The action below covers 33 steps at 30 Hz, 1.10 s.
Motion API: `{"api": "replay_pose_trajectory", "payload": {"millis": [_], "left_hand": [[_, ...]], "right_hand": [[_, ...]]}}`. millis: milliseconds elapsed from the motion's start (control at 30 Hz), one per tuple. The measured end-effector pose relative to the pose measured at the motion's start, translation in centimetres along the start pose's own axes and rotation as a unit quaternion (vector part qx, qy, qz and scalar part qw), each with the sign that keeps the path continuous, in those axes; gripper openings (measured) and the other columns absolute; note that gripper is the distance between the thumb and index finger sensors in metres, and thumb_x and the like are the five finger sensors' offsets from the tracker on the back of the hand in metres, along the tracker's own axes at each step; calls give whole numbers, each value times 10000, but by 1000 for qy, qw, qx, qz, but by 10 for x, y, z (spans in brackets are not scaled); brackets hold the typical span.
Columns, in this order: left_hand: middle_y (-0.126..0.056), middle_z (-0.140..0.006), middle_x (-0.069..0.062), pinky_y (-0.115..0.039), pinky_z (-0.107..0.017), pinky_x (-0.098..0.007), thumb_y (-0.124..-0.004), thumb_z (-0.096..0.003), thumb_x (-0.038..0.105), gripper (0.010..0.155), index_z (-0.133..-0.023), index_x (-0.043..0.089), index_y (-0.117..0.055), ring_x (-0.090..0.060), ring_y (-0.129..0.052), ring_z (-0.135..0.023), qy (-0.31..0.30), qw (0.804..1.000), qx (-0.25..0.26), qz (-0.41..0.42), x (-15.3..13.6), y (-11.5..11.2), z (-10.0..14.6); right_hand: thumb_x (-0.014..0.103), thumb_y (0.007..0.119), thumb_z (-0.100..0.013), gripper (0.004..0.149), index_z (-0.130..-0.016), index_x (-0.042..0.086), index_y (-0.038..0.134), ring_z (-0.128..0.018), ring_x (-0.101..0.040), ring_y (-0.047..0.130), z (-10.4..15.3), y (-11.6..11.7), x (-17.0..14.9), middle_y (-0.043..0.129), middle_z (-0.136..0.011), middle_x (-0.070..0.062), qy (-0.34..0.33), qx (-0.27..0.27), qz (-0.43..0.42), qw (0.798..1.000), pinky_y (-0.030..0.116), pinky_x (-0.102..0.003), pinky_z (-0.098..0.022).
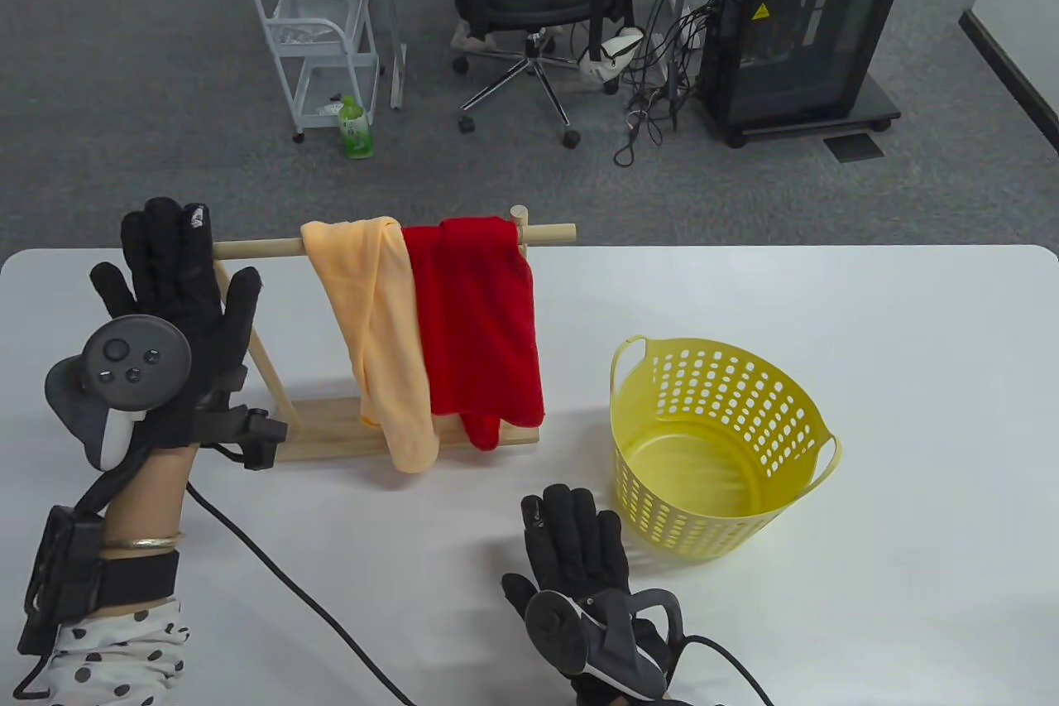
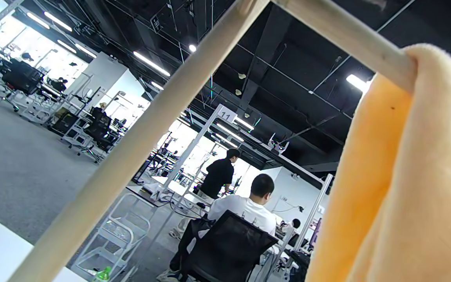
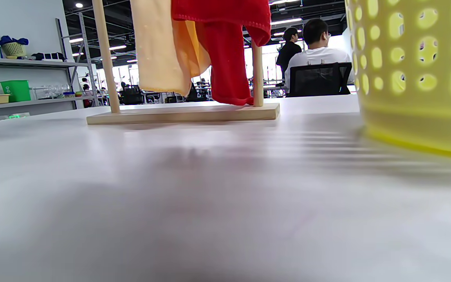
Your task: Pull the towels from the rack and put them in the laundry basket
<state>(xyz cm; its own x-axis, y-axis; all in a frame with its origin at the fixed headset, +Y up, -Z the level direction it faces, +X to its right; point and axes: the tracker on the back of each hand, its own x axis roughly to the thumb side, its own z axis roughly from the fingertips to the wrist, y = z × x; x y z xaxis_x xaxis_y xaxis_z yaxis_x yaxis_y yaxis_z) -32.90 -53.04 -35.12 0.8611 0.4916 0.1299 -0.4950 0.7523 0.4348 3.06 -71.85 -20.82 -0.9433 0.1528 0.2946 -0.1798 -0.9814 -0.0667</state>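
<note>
Black-gloved left hand (image 1: 170, 325) is at 9 o'clock, fingers spread flat against the wooden rack (image 1: 389, 242) end, gripping nothing. Orange towel (image 1: 372, 325) and red towel (image 1: 480, 325) hang side by side on it. Right hand (image 1: 579, 565) lies flat at 6 o'clock, yellow basket (image 1: 807, 408) just beside at 4.

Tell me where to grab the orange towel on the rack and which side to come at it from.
Probably pinch the orange towel near its fold over the wooden rail, coming from the near side with the left hand, which is open beside the rack's left end. The towel hangs loose in two long tails, so a high grip should lift it clear. The red towel touches its right edge.
</note>
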Motion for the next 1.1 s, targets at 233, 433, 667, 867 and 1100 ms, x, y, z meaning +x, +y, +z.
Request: {"api": "replay_pose_trajectory", "payload": {"millis": [233,433,667,867,1100], "left_hand": [[-230,-1372,121,125,-877,-458,-425,-660,578,666,-1272,318,-389,-115,-57,-1278,9,999,22,-23,6,0,0],[-261,-1344,111,115,-877,-470,-406,-668,568,635,-1234,286,-464,-129,-78,-1271,8,999,40,-9,7,-5,-3],[-256,-1329,104,104,-878,-477,-390,-677,559,609,-1210,273,-466,-140,-79,-1267,9,998,64,-24,10,-10,-1],[-253,-1323,95,93,-882,-485,-386,-681,556,599,-1199,266,-463,-153,-78,-1264,8,997,74,-28,11,-13,-1],[-249,-1318,97,96,-879,-489,-379,-682,557,594,-1196,268,-449,-150,-66,-1260,8,997,76,-25,10,-14,-1]], "right_hand": [[542,502,-599,769,-1200,146,232,-1106,-382,174,1,-2,0,103,-1206,-128,5,1,-3,1000,164,-520,-803],[544,503,-599,770,-1201,146,233,-1107,-380,167,1,-4,1,102,-1206,-127,-3,-1,-14,1000,160,-519,-803],[544,503,-599,768,-1200,148,234,-1106,-382,170,2,-3,0,103,-1206,-127,-12,0,-17,1000,161,-519,-803],[545,502,-600,769,-1201,147,234,-1106,-380,170,2,-2,1,102,-1206,-127,-14,6,-16,1000,160,-519,-803],[544,502,-599,769,-1200,149,231,-1107,-378,167,2,-3,1,100,-1206,-125,-15,3,-13,1000,161,-517,-804]]}}
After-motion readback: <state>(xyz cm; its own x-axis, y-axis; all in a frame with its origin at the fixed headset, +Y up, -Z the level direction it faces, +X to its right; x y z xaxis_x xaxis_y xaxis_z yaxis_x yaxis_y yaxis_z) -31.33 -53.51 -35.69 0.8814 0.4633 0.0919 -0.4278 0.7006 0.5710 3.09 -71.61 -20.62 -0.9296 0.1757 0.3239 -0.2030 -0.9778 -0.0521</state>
